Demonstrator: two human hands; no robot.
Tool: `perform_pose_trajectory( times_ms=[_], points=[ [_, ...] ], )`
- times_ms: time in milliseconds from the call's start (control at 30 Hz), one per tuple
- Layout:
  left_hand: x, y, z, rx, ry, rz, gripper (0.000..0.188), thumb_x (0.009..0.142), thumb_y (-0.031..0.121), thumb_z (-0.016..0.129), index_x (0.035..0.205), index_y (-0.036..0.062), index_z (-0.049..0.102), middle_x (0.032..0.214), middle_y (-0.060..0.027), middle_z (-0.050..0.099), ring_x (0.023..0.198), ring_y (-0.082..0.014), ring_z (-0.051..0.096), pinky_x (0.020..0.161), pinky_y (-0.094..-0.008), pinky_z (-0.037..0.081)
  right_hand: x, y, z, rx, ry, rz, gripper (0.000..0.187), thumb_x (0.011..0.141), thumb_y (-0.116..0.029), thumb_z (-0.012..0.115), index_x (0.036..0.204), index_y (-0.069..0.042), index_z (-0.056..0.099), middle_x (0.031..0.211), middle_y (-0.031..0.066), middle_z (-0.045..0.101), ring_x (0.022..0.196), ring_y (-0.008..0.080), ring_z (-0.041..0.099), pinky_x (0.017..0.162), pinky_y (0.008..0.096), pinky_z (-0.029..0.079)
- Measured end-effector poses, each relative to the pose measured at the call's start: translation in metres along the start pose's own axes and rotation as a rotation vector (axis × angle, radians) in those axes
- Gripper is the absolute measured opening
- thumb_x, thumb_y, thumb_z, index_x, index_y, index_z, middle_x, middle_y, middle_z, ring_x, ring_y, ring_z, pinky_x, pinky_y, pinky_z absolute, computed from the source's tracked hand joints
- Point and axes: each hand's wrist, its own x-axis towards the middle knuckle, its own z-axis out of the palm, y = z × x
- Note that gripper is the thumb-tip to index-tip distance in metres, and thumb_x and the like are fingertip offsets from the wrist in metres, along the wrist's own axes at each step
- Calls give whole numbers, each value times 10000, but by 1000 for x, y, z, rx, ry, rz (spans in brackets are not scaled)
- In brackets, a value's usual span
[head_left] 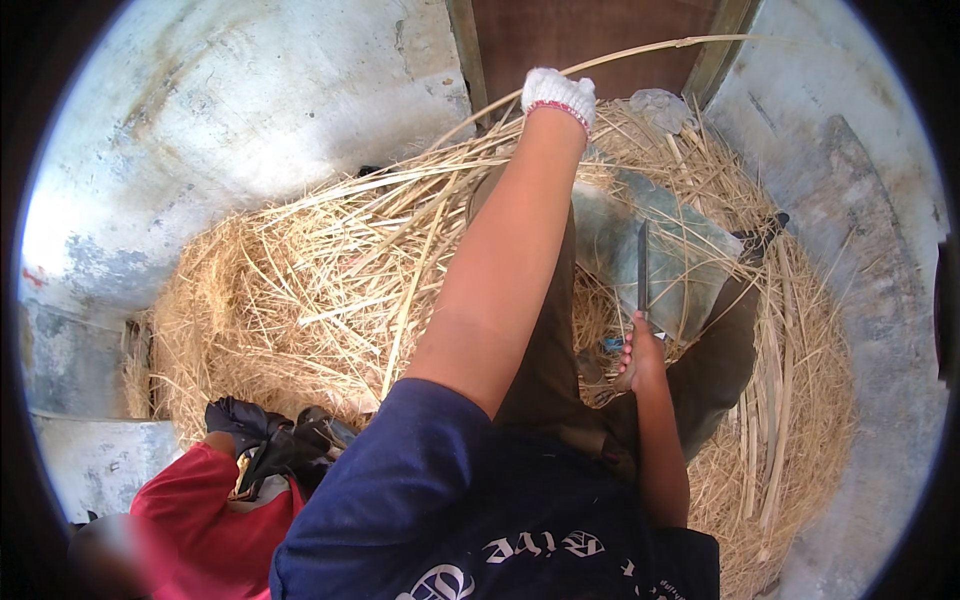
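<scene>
My left hand (pixel 558 97), in a white knit glove with a red-edged cuff, is stretched far forward and closed on a long, thin bamboo strip (pixel 650 47). The strip arches from the straw-like pile up across the top right. In my bare right hand (pixel 645 362), low between my legs, is the handle of a knife (pixel 643 270), its long dark blade pointing away from me. Under the blade lies a greyish-green sheet (pixel 690 260), partly over my right leg, with a few thin slivers on it.
Pale shavings and split strips (pixel 330 280) heap around my legs. Longer strips (pixel 775 430) lie at the right. A person in a red top (pixel 215 510) is close by at lower left. Worn whitish walls (pixel 250 100) stand around, with a brown door (pixel 590 40) ahead.
</scene>
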Motion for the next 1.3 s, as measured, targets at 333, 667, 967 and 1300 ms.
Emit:
perform_pose_trajectory(
  times_ms=[333,667,967,1300],
  points=[
    [13,15,19,-155,194,126,401,1046,215,290,1090,110,675,1074,-135,749,984,-298,722,862,-425,568,-2,0,0,-36,30,-28,506,938,-545,696,781,-101,511,599,-2,463,460,144,443,404,335,382],
    [47,26,48,-300,138,105,343,987,256,585,1282,84,625,1234,-129,699,1097,-281,678,929,-415,560,1,4,-2,-28,-8,-53,491,923,-557,689,781,-117,526,599,-5,446,470,145,428,433,348,381],
    [-2,47,-9,-2907,-222,-623,737,1049,313,543,1629,110,135,1655,-248,126,1472,-483,319,1162,-573,404,-1,2,-4,15,-15,-38,403,921,-418,717,797,-87,524,609,9,480,454,145,446,400,351,383],
    [-20,70,-25,-2934,-106,-604,648,1063,341,442,1595,62,201,1681,-223,145,1508,-416,314,1131,-607,388,-6,-1,-2,-59,4,-38,379,911,-435,691,808,-104,536,612,-2,467,473,140,435,435,350,396]
  ],
)
